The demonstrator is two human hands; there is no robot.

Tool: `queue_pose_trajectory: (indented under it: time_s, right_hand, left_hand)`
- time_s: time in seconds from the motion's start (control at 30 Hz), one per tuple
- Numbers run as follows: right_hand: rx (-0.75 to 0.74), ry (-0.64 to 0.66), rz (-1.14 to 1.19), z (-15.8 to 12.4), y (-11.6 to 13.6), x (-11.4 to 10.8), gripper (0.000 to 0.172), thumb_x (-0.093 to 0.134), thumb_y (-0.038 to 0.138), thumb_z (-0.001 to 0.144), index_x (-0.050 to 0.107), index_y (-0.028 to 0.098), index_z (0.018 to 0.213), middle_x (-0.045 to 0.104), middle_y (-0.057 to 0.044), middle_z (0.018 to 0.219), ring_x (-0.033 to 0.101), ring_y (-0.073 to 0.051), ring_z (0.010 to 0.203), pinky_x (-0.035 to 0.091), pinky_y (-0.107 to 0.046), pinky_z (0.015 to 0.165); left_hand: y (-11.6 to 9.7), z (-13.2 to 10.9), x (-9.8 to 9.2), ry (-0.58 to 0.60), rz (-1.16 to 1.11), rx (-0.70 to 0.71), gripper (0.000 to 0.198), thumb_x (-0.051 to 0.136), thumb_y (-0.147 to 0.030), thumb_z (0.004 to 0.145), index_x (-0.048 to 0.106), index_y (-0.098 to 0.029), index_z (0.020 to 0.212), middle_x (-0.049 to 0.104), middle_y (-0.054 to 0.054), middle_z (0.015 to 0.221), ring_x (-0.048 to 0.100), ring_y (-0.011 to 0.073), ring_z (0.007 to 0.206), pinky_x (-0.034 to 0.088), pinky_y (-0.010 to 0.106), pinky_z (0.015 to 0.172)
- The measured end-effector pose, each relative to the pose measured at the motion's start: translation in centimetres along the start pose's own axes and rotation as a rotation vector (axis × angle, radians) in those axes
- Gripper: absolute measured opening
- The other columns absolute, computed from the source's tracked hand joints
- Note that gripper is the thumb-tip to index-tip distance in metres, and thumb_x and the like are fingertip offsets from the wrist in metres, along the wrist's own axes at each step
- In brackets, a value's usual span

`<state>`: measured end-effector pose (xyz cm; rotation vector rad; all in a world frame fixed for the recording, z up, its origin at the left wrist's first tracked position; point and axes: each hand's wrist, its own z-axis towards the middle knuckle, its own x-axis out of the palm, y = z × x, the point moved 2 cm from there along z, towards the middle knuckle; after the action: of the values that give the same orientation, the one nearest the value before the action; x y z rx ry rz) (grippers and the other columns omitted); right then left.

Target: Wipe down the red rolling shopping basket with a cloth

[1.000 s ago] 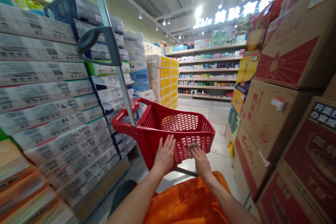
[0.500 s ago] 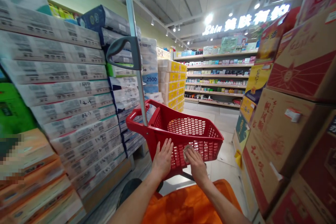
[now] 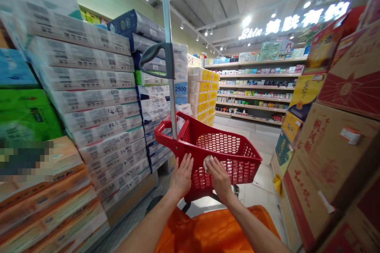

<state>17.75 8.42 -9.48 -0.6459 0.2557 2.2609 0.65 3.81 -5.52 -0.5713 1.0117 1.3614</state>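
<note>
Wide shelves (image 3: 255, 63) stood along the far side of the store, filled with rows of small boxes and bottles. On the left, a tall stack of wrapped packs (image 3: 89, 99) rose well above the working area, with dark blue packs (image 3: 148, 25) just beyond it. On the right, cardboard boxes (image 3: 332, 150) were piled in tiers, several bearing red print. Between these rows, on the pale floor (image 3: 252, 197), stood a red shopping cart (image 3: 198, 156), directly in front of the person. Its perforated side faced both hands, and holes in the far wall were also visible. An orange cloth (image 3: 219, 229) lay below the forearms, nearer the person than the cart. A metal pole (image 3: 168, 19) rose from the cart's left end, carrying a grey looped handle (image 3: 170, 61) part of the way up.

The left hand (image 3: 182, 176) lay against the cart's outer side, fingers extended; its grip was open and enclosed nothing. The right hand (image 3: 219, 176) was near it on the same side, its grip holding a small pale wad (image 3: 207, 163) under the fingertips, against the red wall. The wad's material could not be determined.
</note>
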Motion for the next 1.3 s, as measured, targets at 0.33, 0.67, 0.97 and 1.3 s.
queue_pose_trajectory:
  time_s: [0.33,0.67,0.97,1.3]
  right_hand:
    - [-0.082,0.051,0.03,-1.0,1.8,2.8,0.046,0.036,0.001,0.076,0.06,0.021,0.11,0.061,-0.005,0.113,0.046,-0.018,0.115,0.039,-0.037,0.096]
    - [-0.122,-0.008,0.057,4.0,4.1,2.8,0.042,0.036,0.002,0.079,0.06,0.019,0.11,0.059,-0.005,0.116,0.042,-0.02,0.119,0.036,-0.039,0.098]
    - [-0.173,-0.041,0.129,7.8,8.0,2.2,0.04,0.035,0.007,0.085,0.054,0.02,0.117,0.052,-0.004,0.125,0.03,-0.019,0.127,0.031,-0.04,0.102]
    - [-0.241,0.121,0.121,2.2,8.1,5.3,0.032,0.042,0.008,0.082,0.062,0.02,0.105,0.061,-0.004,0.113,0.044,-0.019,0.116,0.036,-0.037,0.097]
  left_hand:
    - [1.7,-1.7,0.1,-0.043,0.023,-0.019,0.063,0.04,-0.016,0.072,0.03,-0.013,0.134,0.027,0.009,0.142,0.021,0.0234,0.132,0.018,0.047,0.106]
    - [3.6,-2.4,-0.3,-0.038,0.036,-0.112,0.059,0.038,-0.017,0.075,0.031,-0.012,0.133,0.026,0.008,0.143,0.018,0.0221,0.133,0.017,0.048,0.107]
    - [6.2,-4.0,-0.4,0.001,0.094,-0.272,0.068,0.038,-0.01,0.068,0.026,-0.01,0.135,0.026,0.012,0.142,0.018,0.024,0.132,0.016,0.049,0.106]
    - [6.7,-4.2,-0.9,0.033,0.066,-0.282,0.065,0.039,-0.015,0.069,0.029,-0.01,0.134,0.024,0.01,0.143,0.017,0.0231,0.133,0.015,0.048,0.106]
